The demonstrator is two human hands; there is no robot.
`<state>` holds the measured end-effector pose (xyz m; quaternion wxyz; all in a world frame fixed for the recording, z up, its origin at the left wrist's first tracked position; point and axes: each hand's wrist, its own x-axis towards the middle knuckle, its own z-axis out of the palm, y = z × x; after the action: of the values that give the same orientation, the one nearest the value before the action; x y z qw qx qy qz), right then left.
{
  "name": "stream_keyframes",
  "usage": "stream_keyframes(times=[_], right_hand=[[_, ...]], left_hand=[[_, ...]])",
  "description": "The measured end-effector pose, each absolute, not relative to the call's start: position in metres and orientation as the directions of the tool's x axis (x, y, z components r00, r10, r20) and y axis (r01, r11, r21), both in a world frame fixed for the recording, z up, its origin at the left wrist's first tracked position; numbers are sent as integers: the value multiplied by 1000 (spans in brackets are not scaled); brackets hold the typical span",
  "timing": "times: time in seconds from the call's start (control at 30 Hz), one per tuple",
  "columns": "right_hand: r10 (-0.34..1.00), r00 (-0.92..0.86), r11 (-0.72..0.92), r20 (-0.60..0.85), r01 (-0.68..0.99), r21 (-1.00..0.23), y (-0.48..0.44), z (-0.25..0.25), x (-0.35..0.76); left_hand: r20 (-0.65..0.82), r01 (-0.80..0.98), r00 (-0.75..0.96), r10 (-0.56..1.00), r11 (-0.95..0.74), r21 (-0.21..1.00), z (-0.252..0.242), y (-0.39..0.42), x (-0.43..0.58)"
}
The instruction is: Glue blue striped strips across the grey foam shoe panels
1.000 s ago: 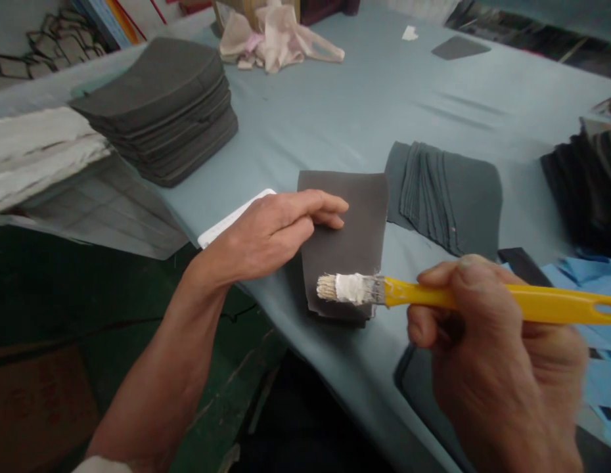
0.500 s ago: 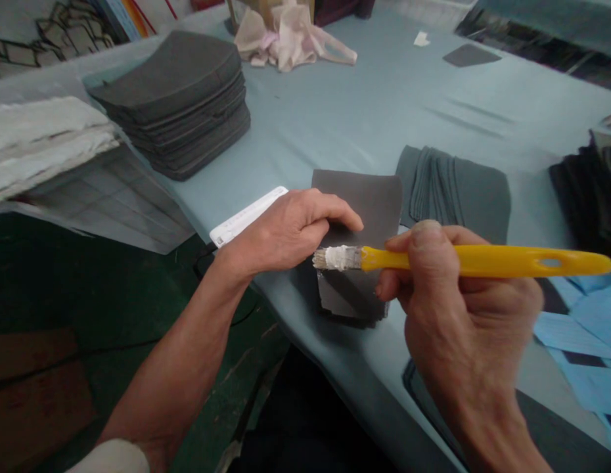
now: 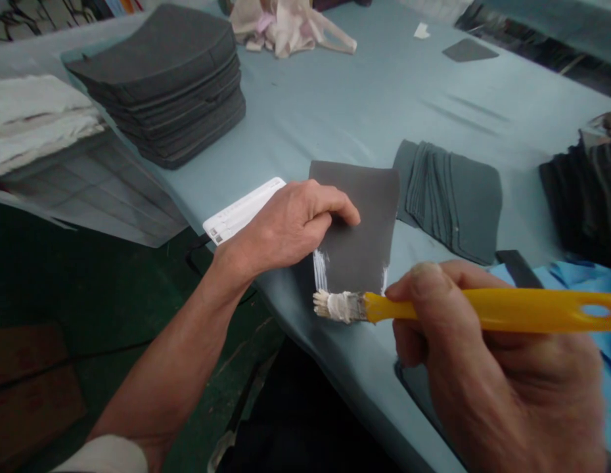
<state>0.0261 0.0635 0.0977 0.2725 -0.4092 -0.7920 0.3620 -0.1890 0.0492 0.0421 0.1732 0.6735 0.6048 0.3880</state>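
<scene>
Plainly, in the head view, the left hand (image 3: 290,226) rests unclenched, fingers bent, on a dark grey sheet (image 3: 370,236) at the table's (image 3: 305,105) near edge. The right hand (image 3: 502,381) pinches a yellow-handled brush (image 3: 527,309), its white-coated bristles (image 3: 338,307) at the sheet's white-streaked lower end.

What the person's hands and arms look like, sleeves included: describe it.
The left hand and right hand are both ungloved, with no ring or watch showing. The left forearm is bare up to a plain, off-white sleeve at the bottom edge of the picture. Whether the right arm has a matching sleeve cannot be told.
</scene>
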Motion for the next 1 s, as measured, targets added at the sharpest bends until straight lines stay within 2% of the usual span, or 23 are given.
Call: stream_keyframes(times=[0.13,0.23,0.33,0.47,0.6,0.7,0.83,1.0], right_hand=[[863,-503,319,53,460,-829,57,97,44],[914,-404,231,38,441,-867,56,96,57],[952,-303,137,29,341,-930,64,93,69],[984,-179,17,-11,156,-988,87,77,78],[996,-87,-10,-6,-45,-999,107,54,70],[997,-79,-27,-18,-108,-994,115,42,59],[996,-87,1,11,-113,-994,119,38,52],[985,-172,35,25,54,-998,108,48,62]], left_hand=[[324,714,-29,946,-207,669,42,48,-189],[324,739,-21,946,-204,642,43,46,-187],[301,797,-8,954,-176,578,47,45,-182],[255,891,30,966,-142,431,54,41,-170],[237,933,91,967,-166,318,58,36,-163],[227,941,100,969,-166,294,59,34,-162],[213,945,74,974,-136,297,60,33,-160],[211,946,52,976,-116,304,61,33,-156]])
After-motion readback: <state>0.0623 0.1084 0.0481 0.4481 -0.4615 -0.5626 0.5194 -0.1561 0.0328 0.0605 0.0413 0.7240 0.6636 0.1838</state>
